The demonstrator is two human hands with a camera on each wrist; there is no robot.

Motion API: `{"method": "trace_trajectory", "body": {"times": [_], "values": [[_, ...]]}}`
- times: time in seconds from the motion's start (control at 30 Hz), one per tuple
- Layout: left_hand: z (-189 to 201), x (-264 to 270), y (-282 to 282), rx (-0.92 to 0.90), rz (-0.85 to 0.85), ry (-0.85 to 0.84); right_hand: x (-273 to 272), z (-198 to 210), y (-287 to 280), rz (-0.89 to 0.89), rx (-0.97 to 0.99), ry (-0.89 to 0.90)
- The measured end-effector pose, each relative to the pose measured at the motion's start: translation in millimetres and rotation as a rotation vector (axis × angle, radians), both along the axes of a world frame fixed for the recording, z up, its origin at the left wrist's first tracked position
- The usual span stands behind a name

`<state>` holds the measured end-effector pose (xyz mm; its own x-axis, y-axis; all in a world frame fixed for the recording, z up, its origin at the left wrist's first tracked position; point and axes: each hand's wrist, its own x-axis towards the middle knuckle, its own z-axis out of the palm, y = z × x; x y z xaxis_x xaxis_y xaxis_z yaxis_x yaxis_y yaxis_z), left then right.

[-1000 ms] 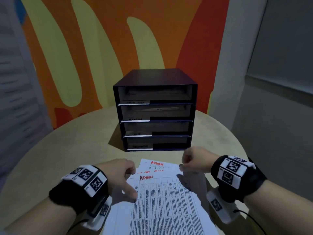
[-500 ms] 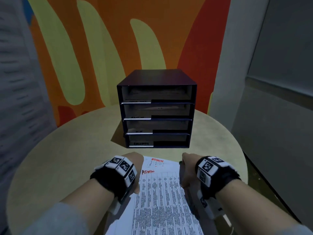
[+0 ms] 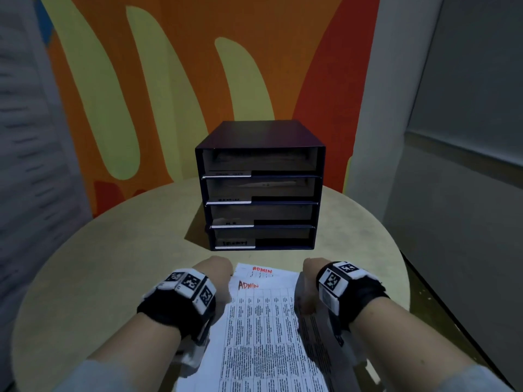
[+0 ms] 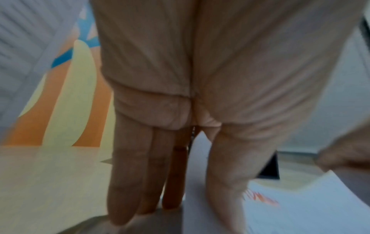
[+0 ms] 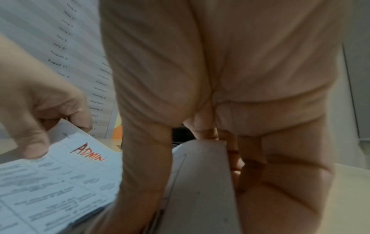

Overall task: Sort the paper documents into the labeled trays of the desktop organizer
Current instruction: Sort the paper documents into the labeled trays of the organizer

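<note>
A stack of printed sheets (image 3: 263, 321) lies on the table in front of me, and "ADMIN" is written in red on the top two. My left hand (image 3: 219, 271) pinches the stack's left edge, thumb on top and fingers (image 4: 130, 174) straight below. My right hand (image 3: 310, 274) pinches the right edge (image 5: 200, 174) the same way, with the thumb (image 5: 144, 158) lying over the sheet. Just beyond the stack stands the dark organizer (image 3: 260, 137) with several open trays. Each tray has a white label strip (image 3: 230, 200), too blurred to read surely.
The round beige table (image 3: 113, 264) ends close on the right, where a dark gap (image 3: 441, 306) runs along a grey wall. An orange and yellow mural wall (image 3: 198, 80) rises behind the organizer. Bare tabletop shows to the left of the organizer.
Both hands moved from the top of the fanned sheets to their side edges. The sheets are now squared into one stack.
</note>
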<state>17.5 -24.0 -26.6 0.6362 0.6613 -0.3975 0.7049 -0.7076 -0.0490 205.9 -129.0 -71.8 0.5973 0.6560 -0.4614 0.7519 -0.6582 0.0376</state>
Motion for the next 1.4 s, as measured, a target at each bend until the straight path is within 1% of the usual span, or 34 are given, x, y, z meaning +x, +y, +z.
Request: {"method": "trace_trajectory", "body": {"times": [0.03,0.07,0.1,0.17,0.2,0.27,0.3,0.37,0.4,0.43,0.5,0.57,0.67,0.73,0.8,0.87,1.03,1.1,1.27,1.4], "values": [[3.3,-5.0,2.4,-0.043,0.017,-0.075,-2.4,8.0,-6.3,0.026,0.024,0.006],[1.7,-8.8,8.6,-0.106,0.028,-0.143,-5.4,10.7,-10.0,0.060,0.052,0.075],[2.0,-14.7,14.1,-0.143,0.052,-0.191,-6.5,14.4,-13.9,0.047,0.070,0.105],[0.1,-25.9,18.9,-0.204,0.120,-0.354,-10.6,20.7,-24.2,0.039,0.176,0.075],[-2.1,-30.9,20.0,-0.230,0.151,-0.440,-8.9,20.2,-28.2,0.024,0.266,0.087],[-5.6,-39.2,18.7,-0.213,0.168,-0.584,-1.1,18.5,-36.9,-0.023,0.452,0.149],[-5.9,-42.3,17.7,-0.219,0.178,-0.660,3.2,19.0,-41.7,-0.070,0.550,0.225],[-4.1,-47.9,14.7,-0.308,0.215,-0.841,10.9,20.0,-49.3,-0.182,0.811,0.488],[-2.2,-49.7,12.6,-0.361,0.239,-0.923,12.2,21.6,-53.3,-0.223,0.912,0.610],[-0.5,-50.9,10.6,-0.401,0.263,-0.984,11.7,20.7,-54.9,-0.257,0.983,0.695],[-1.3,-52.5,7.9,-0.478,0.312,-1.069,9.7,16.4,-55.9,-0.283,1.017,0.793],[-4.8,-54.0,5.5,-0.554,0.350,-1.115,5.1,15.3,-55.5,-0.284,0.996,0.802],[-15.3,-55.5,3.1,-0.652,0.411,-1.129,2.2,6.0,-52.0,-0.329,0.914,0.746],[-24.8,-55.1,0.3,-0.695,0.431,-1.114,-0.6,1.0,-51.3,-0.323,0.816,0.666],[-34.8,-53.5,-1.5,-0.717,0.442,-1.095,-3.2,-1.4,-51.3,-0.275,0.701,0.555],[-44.7,-52.6,0.2,-0.754,0.462,-1.073,-7.7,1.2,-50.5,-0.242,0.632,0.473],[-60.0,-53.3,6.9,-0.800,0.647,-1.102,-15.5,6.2,-44.8,-0.222,0.581,0.389],[-62.2,-53.8,7.3,-0.818,0.689,-1.106,-16.8,8.0,-42.6,-0.220,0.554,0.377],[-59.7,-55.2,4.1,-0.822,0.707,-1.095,-22.0,13.8,-41.6,-0.180,0.504,0.273],[-57.0,-55.4,1.0,-0.828,0.710,-1.097,-22.2,15.7,-41.3,-0.198,0.487,0.236]]}}
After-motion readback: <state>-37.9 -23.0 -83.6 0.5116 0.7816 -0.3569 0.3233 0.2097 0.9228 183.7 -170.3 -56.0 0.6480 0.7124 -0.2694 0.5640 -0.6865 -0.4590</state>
